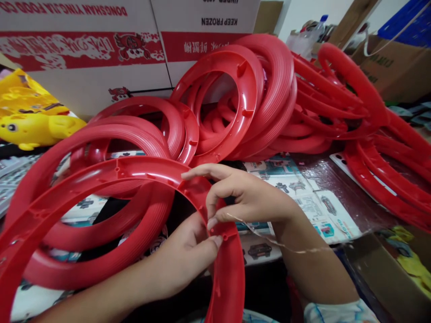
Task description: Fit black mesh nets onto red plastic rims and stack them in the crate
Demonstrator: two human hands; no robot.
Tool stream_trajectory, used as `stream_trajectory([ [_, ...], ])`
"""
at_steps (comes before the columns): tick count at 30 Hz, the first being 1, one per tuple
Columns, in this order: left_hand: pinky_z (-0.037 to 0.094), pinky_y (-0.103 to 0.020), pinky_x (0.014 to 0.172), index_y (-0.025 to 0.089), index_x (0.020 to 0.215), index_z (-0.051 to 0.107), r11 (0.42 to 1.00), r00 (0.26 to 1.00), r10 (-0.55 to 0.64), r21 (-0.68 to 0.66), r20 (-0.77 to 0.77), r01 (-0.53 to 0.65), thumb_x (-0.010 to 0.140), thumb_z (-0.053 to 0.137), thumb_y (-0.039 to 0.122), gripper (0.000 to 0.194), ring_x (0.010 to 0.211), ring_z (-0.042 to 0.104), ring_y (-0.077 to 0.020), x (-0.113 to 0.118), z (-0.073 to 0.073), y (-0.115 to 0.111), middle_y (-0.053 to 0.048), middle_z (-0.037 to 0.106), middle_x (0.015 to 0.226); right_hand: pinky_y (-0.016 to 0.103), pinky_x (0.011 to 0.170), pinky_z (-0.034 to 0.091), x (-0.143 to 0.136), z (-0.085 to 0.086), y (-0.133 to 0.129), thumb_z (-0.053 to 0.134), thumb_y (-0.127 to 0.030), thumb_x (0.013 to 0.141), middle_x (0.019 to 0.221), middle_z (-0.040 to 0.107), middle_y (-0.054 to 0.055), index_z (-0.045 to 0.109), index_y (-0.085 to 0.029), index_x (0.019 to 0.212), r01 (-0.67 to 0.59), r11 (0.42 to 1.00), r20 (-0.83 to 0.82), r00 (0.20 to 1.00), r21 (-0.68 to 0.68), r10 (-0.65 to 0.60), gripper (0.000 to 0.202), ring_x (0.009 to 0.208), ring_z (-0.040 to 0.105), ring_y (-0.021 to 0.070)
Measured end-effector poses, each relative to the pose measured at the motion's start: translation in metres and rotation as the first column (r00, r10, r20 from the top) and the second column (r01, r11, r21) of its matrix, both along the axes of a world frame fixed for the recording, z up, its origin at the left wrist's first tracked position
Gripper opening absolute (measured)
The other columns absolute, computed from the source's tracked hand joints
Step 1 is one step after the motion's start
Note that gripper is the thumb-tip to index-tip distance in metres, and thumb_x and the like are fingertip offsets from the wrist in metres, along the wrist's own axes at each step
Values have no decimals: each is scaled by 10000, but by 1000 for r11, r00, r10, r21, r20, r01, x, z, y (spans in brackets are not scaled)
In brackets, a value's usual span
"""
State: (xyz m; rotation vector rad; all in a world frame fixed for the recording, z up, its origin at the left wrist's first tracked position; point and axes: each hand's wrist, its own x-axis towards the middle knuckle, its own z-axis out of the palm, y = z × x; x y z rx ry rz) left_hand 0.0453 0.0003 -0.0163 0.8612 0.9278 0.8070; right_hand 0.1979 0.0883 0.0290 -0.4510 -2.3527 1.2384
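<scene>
Over the counter [323, 176], our left hand [180, 260] pinches the red ring [229, 273], arcing leftward; right hand [247, 195] curled, hold unclear.

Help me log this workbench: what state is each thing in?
Held ring: hollow side showing, gripped by left hand, touched by right hand.
Other red rings: heaped, many leaning.
Carton lettering: upside down.
Clear bottle: blue cap on.
Lower right box: open, yellow pieces inside.

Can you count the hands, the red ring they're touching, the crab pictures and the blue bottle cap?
Hands: 2 (left hand, right hand)
Touched red ring: 1
Crab pictures: 2
Blue bottle cap: 1
Total: 6
</scene>
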Motion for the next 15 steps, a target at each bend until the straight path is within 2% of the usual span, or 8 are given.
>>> stream_trajectory([
  [4, 510, -258, 633, 193, 945, 618, 998, 1000, -18, -55, 24, 19, 772, 643, 254, 185, 725, 624, -160, 0, -5, -1, -16, 670, 792, 323, 985, 456, 0, -1, 0, 630, -20, 747, 1291, 565, 82, 638, -162, 679, 11, 999, 35, 999, 35, -12, 158, 1184, 560, 176],
  [7, 492, -250, 611, 196, 965, 609, 994, 999, -40, -97, 28, 43, 793, 635, 274, 191, 671, 604, -140, 0, -8, -2, -4, 658, 793, 319, 968, 466, 1, -1, 1, 630, -33, 756, 1272, 574, 85, 638, -163, 675, -1, 999, 74, 997, 48, -2, 153, 1182, 560, 179],
  [9, 500, -250, 647, 203, 1015, 590, 992, 997, -21, -120, 81, 31, 800, 650, 280, 236, 729, 618, -141, 1, -9, -3, -9, 665, 866, 313, 957, 471, 1, -2, 2, 631, -35, 760, 1263, 579, 86, 644, -162, 678, -6, 998, 84, 996, 55, 2, 151, 1174, 566, 179],
  [13, 514, -260, 787, 226, 1148, 488, 993, 982, 120, -32, 146, -117, 797, 684, 249, 402, 974, 619, -165, 2, -8, 0, -26, 649, 1065, 310, 958, 475, 1, -4, 4, 651, -50, 758, 1229, 596, 96, 663, -153, 687, -25, 999, 59, 998, 43, 23, 126, 1151, 580, 181],
  [15, 509, -270, 839, 224, 1176, 445, 990, 980, 135, 31, 143, -141, 798, 678, 223, 443, 1037, 602, -170, 2, -8, 1, -35, 631, 1120, 324, 988, 462, 1, -6, 4, 683, -91, 753, 1219, 604, 91, 670, -156, 682, -10, 1000, 8, 1000, 27, 10, 97, 1154, 577, 185],
])
